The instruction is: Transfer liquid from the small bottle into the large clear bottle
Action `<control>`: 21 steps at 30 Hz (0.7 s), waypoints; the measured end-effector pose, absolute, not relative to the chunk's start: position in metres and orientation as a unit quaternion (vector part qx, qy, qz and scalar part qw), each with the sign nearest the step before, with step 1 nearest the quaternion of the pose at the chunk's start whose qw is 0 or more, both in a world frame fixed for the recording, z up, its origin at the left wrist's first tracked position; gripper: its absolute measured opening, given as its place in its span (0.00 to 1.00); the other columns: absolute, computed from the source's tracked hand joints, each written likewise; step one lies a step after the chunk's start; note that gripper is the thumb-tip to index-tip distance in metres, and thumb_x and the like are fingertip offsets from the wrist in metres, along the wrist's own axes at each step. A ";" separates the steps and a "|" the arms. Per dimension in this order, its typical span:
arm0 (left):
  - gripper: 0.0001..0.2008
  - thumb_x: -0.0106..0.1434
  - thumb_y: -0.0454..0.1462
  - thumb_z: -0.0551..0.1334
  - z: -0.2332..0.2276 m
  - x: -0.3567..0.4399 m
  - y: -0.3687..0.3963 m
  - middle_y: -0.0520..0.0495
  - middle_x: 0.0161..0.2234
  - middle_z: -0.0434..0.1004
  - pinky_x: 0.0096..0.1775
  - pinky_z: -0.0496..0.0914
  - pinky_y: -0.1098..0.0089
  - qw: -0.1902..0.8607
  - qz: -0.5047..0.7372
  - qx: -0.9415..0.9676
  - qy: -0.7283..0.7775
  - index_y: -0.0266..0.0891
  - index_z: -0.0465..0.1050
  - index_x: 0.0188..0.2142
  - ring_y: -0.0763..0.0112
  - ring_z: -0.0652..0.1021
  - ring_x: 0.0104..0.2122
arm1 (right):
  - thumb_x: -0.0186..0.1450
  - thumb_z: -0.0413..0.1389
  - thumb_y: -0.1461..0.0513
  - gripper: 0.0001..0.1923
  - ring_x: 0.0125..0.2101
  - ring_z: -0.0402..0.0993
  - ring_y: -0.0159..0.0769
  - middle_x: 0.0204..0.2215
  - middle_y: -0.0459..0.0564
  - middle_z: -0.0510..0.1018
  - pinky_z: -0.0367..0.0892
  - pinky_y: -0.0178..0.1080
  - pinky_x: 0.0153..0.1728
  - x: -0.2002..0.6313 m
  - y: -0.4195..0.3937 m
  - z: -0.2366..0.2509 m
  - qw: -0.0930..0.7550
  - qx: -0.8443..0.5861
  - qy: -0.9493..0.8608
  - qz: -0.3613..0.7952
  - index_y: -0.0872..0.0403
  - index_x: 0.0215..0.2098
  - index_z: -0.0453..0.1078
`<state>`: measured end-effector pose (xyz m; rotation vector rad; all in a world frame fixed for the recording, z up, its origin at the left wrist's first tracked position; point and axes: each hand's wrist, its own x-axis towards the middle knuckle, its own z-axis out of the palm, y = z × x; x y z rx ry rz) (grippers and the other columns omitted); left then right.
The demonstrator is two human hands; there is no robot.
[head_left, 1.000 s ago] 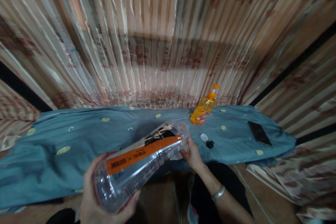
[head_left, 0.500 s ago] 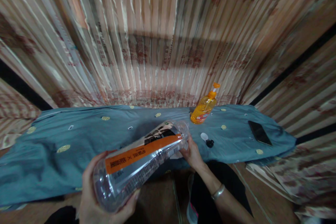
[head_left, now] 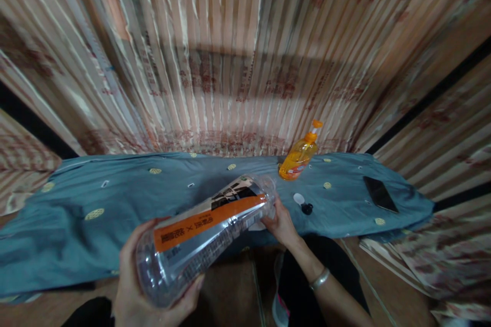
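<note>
The left hand (head_left: 132, 286) is cupped round the base of a large clear plastic bottle (head_left: 203, 237), fingers wrapped under its bottom; the right hand (head_left: 282, 225) is closed at the neck end, where the cap or mouth is hidden behind its fingers; the bottle is carried in the air between them, over the near edge of the desk (head_left: 115, 204) with its blue cloth. It lies nearly flat; its long axis runs from near left to far right, base toward the person, neck pointing away toward the orange pump bottle (head_left: 298, 159). I judge it best to keep the base hand firm and let the other hand work at the neck. A small white lid (head_left: 298, 198), a black cap (head_left: 306, 209) and a phone (head_left: 379, 194) lie beyond.
</note>
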<state>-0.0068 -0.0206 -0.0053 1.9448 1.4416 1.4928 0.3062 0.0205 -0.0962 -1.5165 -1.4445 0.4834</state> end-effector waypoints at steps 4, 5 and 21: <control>0.46 0.55 0.51 0.75 -0.010 -0.015 -0.019 0.36 0.58 0.76 0.55 0.79 0.45 0.143 0.513 0.683 0.500 0.47 0.60 0.69 0.44 0.83 0.53 | 0.64 0.62 0.59 0.26 0.51 0.85 0.49 0.51 0.54 0.86 0.79 0.49 0.54 0.305 0.021 -0.095 0.483 -0.611 -0.594 0.201 0.48 0.60 0.69; 0.46 0.54 0.50 0.75 -0.011 -0.017 -0.019 0.36 0.58 0.76 0.55 0.79 0.45 0.144 0.512 0.685 0.498 0.47 0.60 0.69 0.44 0.83 0.53 | 0.65 0.62 0.59 0.26 0.51 0.85 0.49 0.51 0.54 0.86 0.79 0.49 0.54 0.305 0.021 -0.094 0.485 -0.610 -0.593 0.200 0.48 0.61 0.69; 0.46 0.56 0.48 0.75 -0.009 -0.016 -0.018 0.36 0.57 0.78 0.51 0.82 0.50 0.130 0.510 0.696 0.489 0.46 0.59 0.69 0.46 0.85 0.51 | 0.66 0.61 0.56 0.25 0.53 0.84 0.50 0.53 0.57 0.85 0.78 0.51 0.56 0.305 0.020 -0.096 0.490 -0.603 -0.596 0.204 0.49 0.61 0.69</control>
